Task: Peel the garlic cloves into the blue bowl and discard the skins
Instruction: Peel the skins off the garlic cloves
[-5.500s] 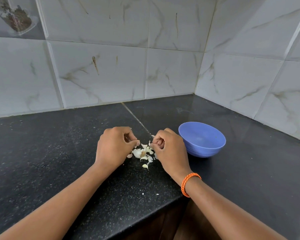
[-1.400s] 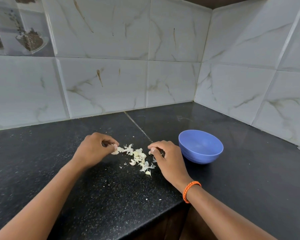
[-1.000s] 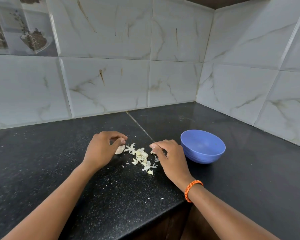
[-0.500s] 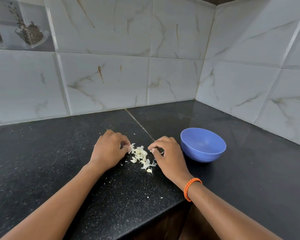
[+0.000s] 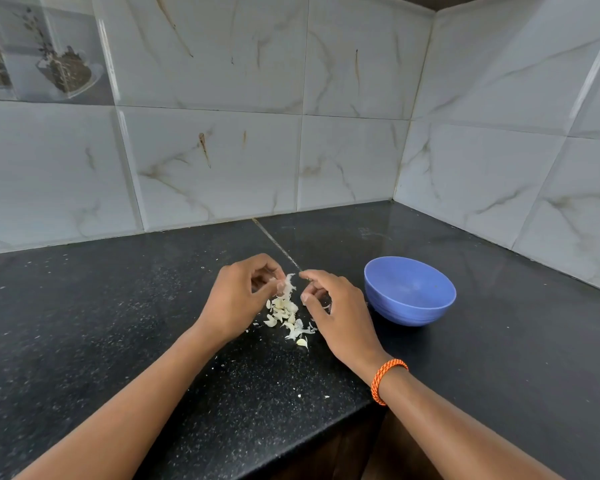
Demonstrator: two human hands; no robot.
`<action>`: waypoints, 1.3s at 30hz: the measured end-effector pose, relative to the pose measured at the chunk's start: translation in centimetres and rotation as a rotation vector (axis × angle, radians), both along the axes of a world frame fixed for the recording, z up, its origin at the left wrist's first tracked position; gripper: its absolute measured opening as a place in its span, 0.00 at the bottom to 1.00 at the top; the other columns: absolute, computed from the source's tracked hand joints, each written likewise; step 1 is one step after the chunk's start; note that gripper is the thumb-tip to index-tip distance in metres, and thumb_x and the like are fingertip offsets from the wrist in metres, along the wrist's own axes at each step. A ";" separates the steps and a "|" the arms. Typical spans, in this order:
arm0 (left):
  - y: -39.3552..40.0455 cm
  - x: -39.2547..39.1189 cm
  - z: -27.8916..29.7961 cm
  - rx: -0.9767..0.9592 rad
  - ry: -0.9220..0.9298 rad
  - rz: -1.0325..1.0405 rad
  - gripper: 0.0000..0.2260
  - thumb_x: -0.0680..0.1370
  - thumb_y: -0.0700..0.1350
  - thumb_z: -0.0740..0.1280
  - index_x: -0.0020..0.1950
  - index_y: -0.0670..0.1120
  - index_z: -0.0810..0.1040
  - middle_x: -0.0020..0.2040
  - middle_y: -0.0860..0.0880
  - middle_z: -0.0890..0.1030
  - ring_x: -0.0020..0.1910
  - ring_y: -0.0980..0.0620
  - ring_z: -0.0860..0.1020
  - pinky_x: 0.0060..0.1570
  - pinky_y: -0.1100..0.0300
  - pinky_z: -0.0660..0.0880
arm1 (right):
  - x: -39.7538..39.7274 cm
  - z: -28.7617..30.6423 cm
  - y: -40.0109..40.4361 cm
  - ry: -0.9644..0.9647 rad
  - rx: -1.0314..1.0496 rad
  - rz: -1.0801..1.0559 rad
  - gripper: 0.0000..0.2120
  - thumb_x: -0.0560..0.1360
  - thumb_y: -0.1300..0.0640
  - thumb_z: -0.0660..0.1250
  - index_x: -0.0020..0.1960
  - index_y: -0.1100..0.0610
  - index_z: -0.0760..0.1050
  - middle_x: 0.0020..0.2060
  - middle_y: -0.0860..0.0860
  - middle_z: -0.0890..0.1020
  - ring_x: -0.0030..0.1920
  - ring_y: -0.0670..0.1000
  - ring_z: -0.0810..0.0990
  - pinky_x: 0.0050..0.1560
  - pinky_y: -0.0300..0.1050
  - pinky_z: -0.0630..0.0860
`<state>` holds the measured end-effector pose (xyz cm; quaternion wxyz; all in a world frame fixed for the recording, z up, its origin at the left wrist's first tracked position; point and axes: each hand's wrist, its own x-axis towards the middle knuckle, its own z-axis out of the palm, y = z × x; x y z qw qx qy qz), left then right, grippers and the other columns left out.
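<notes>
Since half a second ago my left hand (image 5: 238, 301) lifted, pinching garlic skin (image 5: 287, 287) above the pile (image 5: 284, 317); right hand (image 5: 336, 308), loosely curled and empty, lies nearer the blue bowl (image 5: 409, 292).

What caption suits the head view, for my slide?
Left hand pinches papery garlic skin above scattered cloves, beside round blue plastic bowl.

Corner bench (image 5: 84, 323): black speckled stone, one seam. Walls (image 5: 215, 161): glossy white marble-look tiles, tan veining; one printed decor tile (image 5: 42, 50), upper left.
</notes>
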<state>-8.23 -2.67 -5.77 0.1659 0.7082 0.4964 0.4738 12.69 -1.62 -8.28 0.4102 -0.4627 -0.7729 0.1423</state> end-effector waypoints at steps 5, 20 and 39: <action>-0.5 1.2 -0.3 -0.004 -0.011 -0.075 0.05 0.79 0.42 0.78 0.48 0.51 0.85 0.41 0.55 0.86 0.42 0.56 0.85 0.44 0.69 0.77 | -0.1 -0.2 0.2 0.052 -0.012 0.088 0.15 0.83 0.52 0.72 0.69 0.48 0.81 0.57 0.41 0.86 0.49 0.38 0.81 0.47 0.32 0.75; -0.2 0.0 -0.1 0.024 0.009 0.057 0.03 0.78 0.45 0.79 0.46 0.54 0.90 0.40 0.60 0.88 0.40 0.58 0.86 0.44 0.57 0.83 | 0.1 0.1 -0.1 0.115 0.079 0.015 0.13 0.80 0.55 0.75 0.64 0.50 0.86 0.49 0.43 0.87 0.51 0.43 0.84 0.53 0.39 0.81; 0.2 -2.8 -1.3 0.004 0.322 0.340 0.02 0.80 0.51 0.75 0.48 0.57 0.87 0.46 0.60 0.83 0.57 0.52 0.73 0.54 0.50 0.73 | 0.1 -0.4 0.3 -0.067 -0.007 -0.159 0.18 0.85 0.44 0.65 0.44 0.52 0.86 0.38 0.45 0.80 0.40 0.46 0.79 0.41 0.53 0.79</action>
